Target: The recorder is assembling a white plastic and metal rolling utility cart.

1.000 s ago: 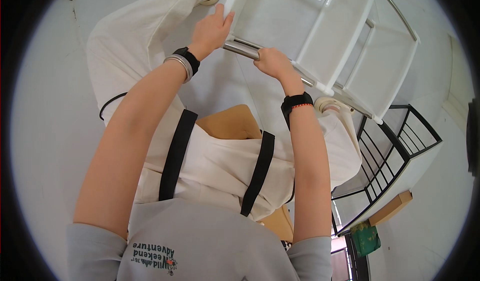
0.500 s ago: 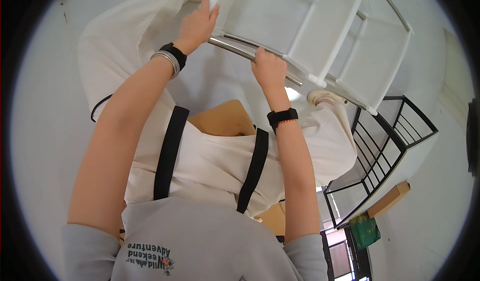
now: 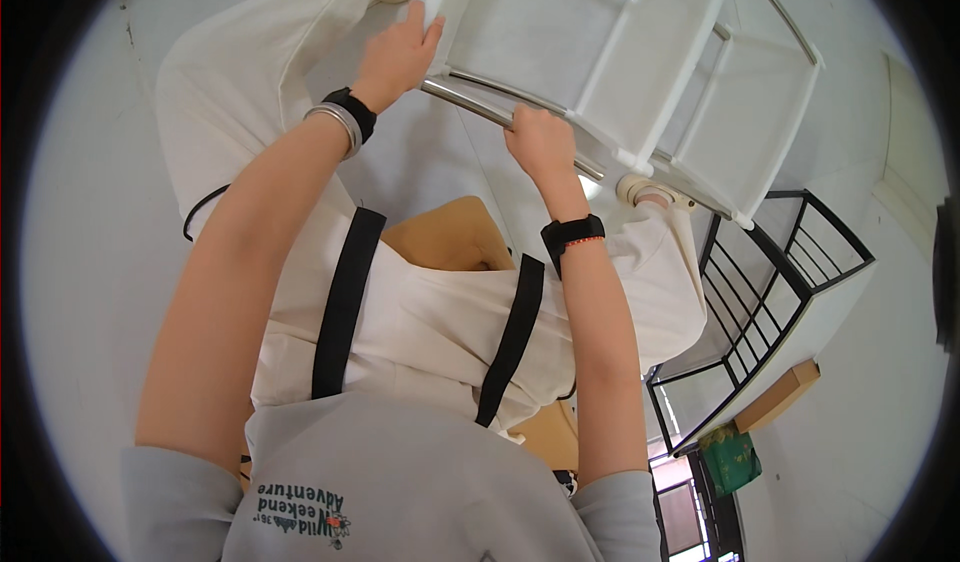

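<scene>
A shelf rack of white plastic tiers and shiny metal tubes lies tilted in front of me, at the top of the view. My left hand is closed round the rack's near left corner, by one end of a loose-looking metal tube. Its fingertips are partly hidden behind the white edge. Farther right along that tube, my right hand is wrapped round it in a fist. The tube runs beside a thinner metal rod on the rack, and its right end sticks out past my right hand.
My legs are spread to both sides of the rack, with a shoe close under it. A brown seat shows beneath me. On the right stand a black metal frame, a cardboard box and a green bag.
Both hands and the tube have shifted very slightly down and to the right. The rack stays almost where it was, and both grips look the same.
</scene>
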Available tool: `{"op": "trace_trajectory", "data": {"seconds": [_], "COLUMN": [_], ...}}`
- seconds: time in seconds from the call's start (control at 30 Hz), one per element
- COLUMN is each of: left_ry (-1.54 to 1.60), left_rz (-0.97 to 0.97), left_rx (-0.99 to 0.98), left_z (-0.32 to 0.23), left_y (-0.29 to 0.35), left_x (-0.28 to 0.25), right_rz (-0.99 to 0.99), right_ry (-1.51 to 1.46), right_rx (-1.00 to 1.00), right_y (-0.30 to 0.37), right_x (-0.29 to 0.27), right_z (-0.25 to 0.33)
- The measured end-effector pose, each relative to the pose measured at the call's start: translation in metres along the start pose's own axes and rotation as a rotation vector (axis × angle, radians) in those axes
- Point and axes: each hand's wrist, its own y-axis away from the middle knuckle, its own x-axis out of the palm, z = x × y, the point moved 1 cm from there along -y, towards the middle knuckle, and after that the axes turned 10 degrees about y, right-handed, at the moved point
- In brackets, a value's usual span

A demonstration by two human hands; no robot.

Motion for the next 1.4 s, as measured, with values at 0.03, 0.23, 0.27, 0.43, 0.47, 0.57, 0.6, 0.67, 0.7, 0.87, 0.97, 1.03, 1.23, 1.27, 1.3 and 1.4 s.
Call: {"op": "trace_trajectory", "data": {"seconds": [0.03,0.23,0.27,0.43,0.47,0.57,0.6,0.67,0.7,0.87,0.97,1.03,1.23,1.27,1.3,1.4], "left_ry": [-0.016,-0.002,-0.005,-0.045,-0.049,-0.047,-0.05,-0.05,-0.06,-0.119,-0.075,-0.097,-0.107,-0.107,-0.099,-0.085], "left_rz": [0.002,-0.022,-0.022,-0.066,-0.064,-0.072,-0.065,-0.054,-0.06,-0.089,-0.071,-0.077,-0.086,-0.089,-0.094,-0.092], "left_rx": [-0.004,-0.008,-0.01,-0.02,-0.019,-0.014,-0.033,-0.04,-0.038,-0.024,-0.049,-0.05,-0.035,-0.036,-0.033,-0.033], "left_z": [-0.003,-0.02,-0.022,-0.024,-0.023,-0.021,-0.02,-0.022,-0.022,-0.025,-0.025,-0.024,-0.026,-0.026,-0.026,-0.026], "left_y": [0.002,0.009,0.009,0.011,0.01,0.01,0.01,0.008,0.008,0.008,0.009,0.009,0.01,0.01,0.01,0.011], "left_x": [0.001,0.005,0.007,0.015,0.015,0.012,0.011,0.013,0.013,0.016,0.014,0.014,0.017,0.017,0.017,0.016], "right_rz": [0.017,0.108,0.113,0.131,0.117,0.185,0.187,-0.135,-0.147,-0.221,-0.168,-0.012,0.409,0.409,0.476,0.512], "right_ry": [-0.012,-0.058,-0.073,-0.061,-0.05,-0.034,-0.039,0.049,0.017,-0.068,-0.183,-0.196,-0.364,-0.364,-0.387,-0.447], "right_rx": [0.006,-0.022,-0.03,-0.016,-0.001,-0.03,-0.025,-0.202,-0.174,-0.066,0.023,-0.116,-0.122,-0.125,-0.128,-0.156], "right_y": [0.0,-0.005,-0.005,-0.007,-0.006,-0.009,-0.012,-0.023,-0.027,-0.046,-0.051,-0.055,-0.072,-0.074,-0.076,-0.079], "right_x": [0.001,0.01,0.012,0.015,0.013,0.0,0.002,0.002,0.003,0.011,0.01,0.006,0.002,0.002,0.003,0.012], "right_z": [-0.003,-0.024,-0.027,-0.031,-0.029,-0.022,-0.015,0.006,0.022,0.07,0.073,0.066,0.052,0.051,0.051,0.047]}}
